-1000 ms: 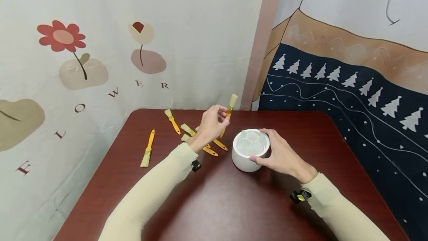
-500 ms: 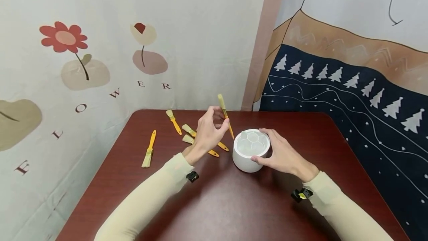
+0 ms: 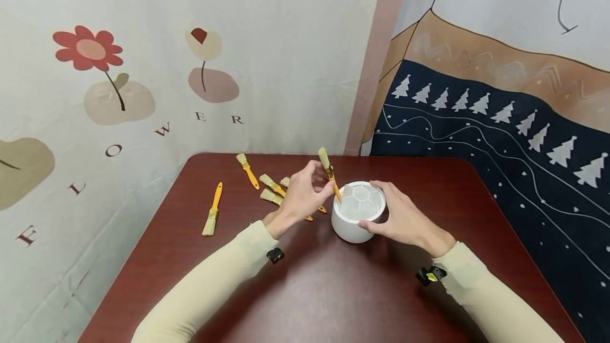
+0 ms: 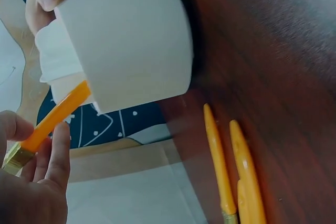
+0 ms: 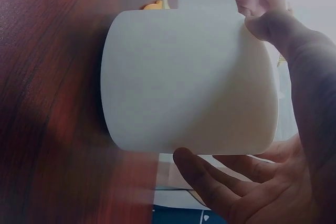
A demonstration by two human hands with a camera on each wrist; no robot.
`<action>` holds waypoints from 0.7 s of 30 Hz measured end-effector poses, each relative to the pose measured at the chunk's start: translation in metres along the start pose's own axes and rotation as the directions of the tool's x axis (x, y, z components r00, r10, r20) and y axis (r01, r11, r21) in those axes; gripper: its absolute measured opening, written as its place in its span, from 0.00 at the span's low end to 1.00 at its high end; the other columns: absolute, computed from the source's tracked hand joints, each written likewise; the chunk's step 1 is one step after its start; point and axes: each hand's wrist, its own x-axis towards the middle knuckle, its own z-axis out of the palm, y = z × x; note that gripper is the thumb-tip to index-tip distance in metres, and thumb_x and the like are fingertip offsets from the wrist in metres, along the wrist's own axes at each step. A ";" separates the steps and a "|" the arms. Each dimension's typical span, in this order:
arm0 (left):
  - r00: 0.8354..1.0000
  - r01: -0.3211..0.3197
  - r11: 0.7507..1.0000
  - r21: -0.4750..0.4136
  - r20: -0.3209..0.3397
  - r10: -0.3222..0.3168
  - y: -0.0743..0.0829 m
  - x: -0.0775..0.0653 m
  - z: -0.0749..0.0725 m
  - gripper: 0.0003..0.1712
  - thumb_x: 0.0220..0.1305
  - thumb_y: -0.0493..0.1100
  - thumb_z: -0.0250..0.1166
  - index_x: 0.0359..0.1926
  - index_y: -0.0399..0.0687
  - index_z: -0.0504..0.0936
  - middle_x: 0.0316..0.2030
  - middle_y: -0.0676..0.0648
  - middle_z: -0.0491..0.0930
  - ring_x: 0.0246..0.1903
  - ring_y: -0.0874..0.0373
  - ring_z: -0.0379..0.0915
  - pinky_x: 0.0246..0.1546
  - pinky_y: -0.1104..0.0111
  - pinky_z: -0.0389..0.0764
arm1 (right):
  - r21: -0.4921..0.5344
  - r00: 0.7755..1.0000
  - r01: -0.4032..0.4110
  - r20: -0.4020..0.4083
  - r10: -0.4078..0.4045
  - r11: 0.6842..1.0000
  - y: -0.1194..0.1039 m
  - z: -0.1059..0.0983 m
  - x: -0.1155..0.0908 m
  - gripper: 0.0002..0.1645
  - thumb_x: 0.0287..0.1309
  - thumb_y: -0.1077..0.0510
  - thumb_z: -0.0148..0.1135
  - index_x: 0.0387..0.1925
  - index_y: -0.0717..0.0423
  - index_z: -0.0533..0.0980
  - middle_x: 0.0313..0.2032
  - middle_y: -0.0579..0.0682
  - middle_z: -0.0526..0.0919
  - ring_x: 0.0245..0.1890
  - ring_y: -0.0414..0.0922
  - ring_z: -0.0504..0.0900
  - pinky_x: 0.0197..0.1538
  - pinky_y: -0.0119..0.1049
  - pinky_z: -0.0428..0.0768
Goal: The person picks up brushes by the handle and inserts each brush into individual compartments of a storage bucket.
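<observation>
My left hand pinches a paintbrush near its metal collar, bristles up and the yellow handle slanting down. The handle's tip is at the left rim of a round white holder, whose inside is split into compartments around a central ring. In the left wrist view the handle passes behind the holder's rim, so its tip is hidden. With thumb and fingers on opposite sides, my right hand grips the holder, which stands on the table. A pale insert rises above the rim in the left wrist view.
Several yellow-handled paintbrushes lie on the dark red table, left of the holder. One brush lies apart at the far left and another brush near the back edge. Patterned cloths hang behind and at the right.
My left hand has turned the paintbrush and carried it right, bringing its handle tip from beside the holder to the rim. My right hand stays on the holder.
</observation>
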 end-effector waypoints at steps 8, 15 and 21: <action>0.996 0.026 1.000 0.012 0.088 -0.027 -0.007 -0.004 0.007 0.18 0.77 0.37 0.76 0.62 0.39 0.84 0.51 0.39 0.95 0.50 0.47 0.97 0.54 0.61 0.97 | -0.006 1.000 0.018 -0.009 -0.018 1.000 0.001 0.001 0.001 0.67 0.62 0.32 0.86 0.87 0.60 0.63 0.80 0.62 0.76 0.76 0.61 0.82 0.77 0.66 0.85; 0.993 0.011 0.998 0.066 0.114 -0.019 -0.009 -0.004 0.008 0.17 0.77 0.38 0.77 0.61 0.40 0.86 0.50 0.40 0.95 0.50 0.48 0.97 0.55 0.56 0.96 | -0.007 1.000 0.013 0.003 -0.013 1.000 0.001 0.001 0.003 0.67 0.63 0.32 0.85 0.88 0.59 0.62 0.80 0.62 0.76 0.75 0.61 0.82 0.77 0.66 0.85; 0.990 0.018 0.996 0.090 0.136 -0.030 -0.010 -0.004 0.008 0.17 0.77 0.39 0.77 0.61 0.40 0.86 0.52 0.40 0.95 0.52 0.47 0.97 0.56 0.52 0.96 | -0.004 1.000 0.012 0.004 -0.012 1.000 0.001 0.000 0.003 0.67 0.62 0.32 0.85 0.88 0.59 0.63 0.79 0.62 0.76 0.74 0.61 0.82 0.76 0.67 0.86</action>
